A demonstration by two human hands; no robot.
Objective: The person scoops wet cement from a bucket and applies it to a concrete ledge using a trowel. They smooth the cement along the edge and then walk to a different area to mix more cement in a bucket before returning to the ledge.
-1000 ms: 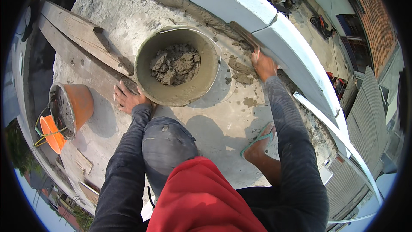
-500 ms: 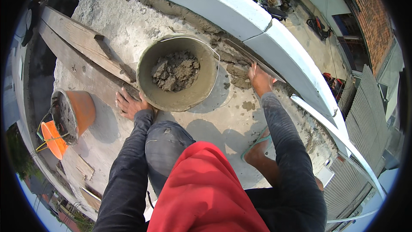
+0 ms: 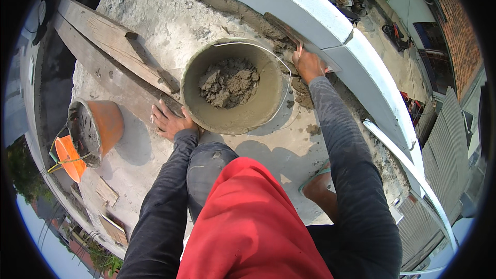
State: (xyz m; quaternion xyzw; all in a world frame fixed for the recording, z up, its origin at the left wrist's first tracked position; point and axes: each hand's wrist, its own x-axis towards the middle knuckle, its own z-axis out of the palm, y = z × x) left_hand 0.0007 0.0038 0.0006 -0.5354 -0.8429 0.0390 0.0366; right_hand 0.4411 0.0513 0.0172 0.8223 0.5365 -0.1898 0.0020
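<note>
The right hand (image 3: 309, 65) grips a long flat tool (image 3: 282, 27), the pale parapet (image 3: 310, 13) just beyond it. The left hand (image 3: 173, 122) lies spread open, the mortar bucket (image 3: 270, 81) just to its right; should that palm slip, it could jolt the bucket

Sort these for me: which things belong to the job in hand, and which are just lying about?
Apparently in use:
Flat tool, held by the right fingers
White wall, alongside the tool
Large bucket of mortar-like mix, near the left fingers

Apparently just lying about:
Wooden planks
Orange bucket, though its grey contents may belong too
Smaller orange pail
</note>
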